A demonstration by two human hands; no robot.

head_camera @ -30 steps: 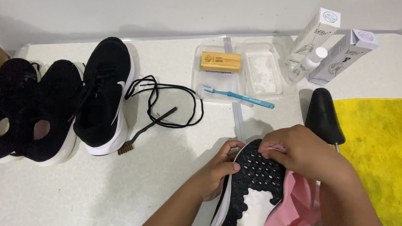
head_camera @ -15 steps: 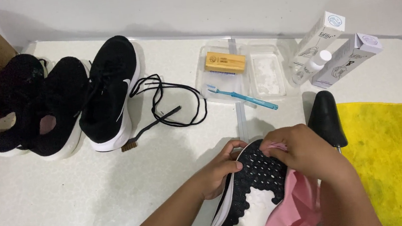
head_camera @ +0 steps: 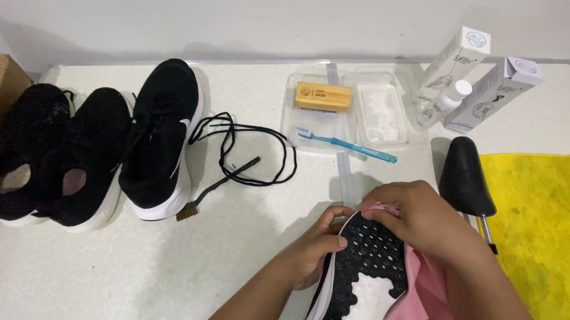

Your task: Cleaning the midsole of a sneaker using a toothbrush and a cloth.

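pink cloth point(head_camera: 413, 302) was pressed by the right hand point(head_camera: 422, 220) against the toe end of the black studded sole of an upturned shoe point(head_camera: 366, 261), at the near edge of the desk point(head_camera: 102, 299). the left hand point(head_camera: 312, 249) steadied the shoe at its white side rim, grip closed on the shoe's edge with thumb across the sole; the right hand's grip was pinched shut on a fold of the cloth. judged from this, wiping of the sole was in hand and unfinished: the cloth sat only at the toe, and the heel end lay out of view. three other black shoes point(head_camera: 86, 152) stood untouched at the far left, beside a loose black lace point(head_camera: 248, 146) and a small wire brush point(head_camera: 213, 181). a wooden brush point(head_camera: 322, 96) and a blue toothbrush point(head_camera: 347, 144) lay on a clear tray point(head_camera: 382, 111), not in use. a black shoe tree point(head_camera: 464, 176) lay beside a yellow towel point(head_camera: 560, 223).
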